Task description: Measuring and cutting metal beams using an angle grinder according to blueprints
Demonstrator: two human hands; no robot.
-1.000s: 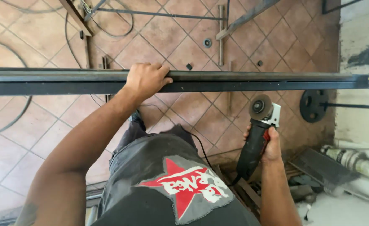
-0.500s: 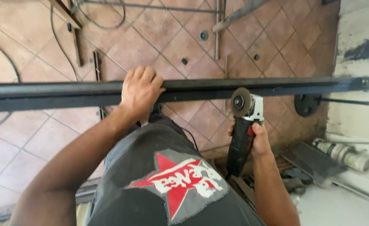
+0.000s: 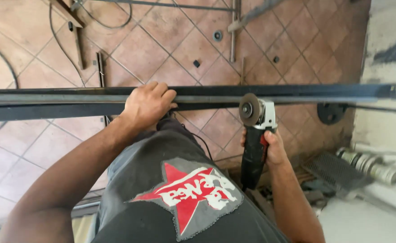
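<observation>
We see the left hand [image 3: 147,104] laid palm-down over a long dark metal bar [image 3: 63,102] that runs across the view at about waist height, fingers curled over its far edge and gripping it. The right hand [image 3: 272,149] is closed around the dark body of an angle grinder [image 3: 254,137], held upright just to the right of the left hand, on the near side of the bar. The grinder's disc [image 3: 249,109] stands above the right hand at the bar's lower edge; whether it touches the metal we cannot quite tell, as the two overlap in this view. A thin black cable [image 3: 203,143] hangs between the hands, below the bar. Beyond both hands lies a tiled floor [image 3: 171,49] with loose steel rods [image 3: 234,31] and a cord. Right of the right hand, a blurred metal grille [image 3: 337,171] rests on the ground.
</observation>
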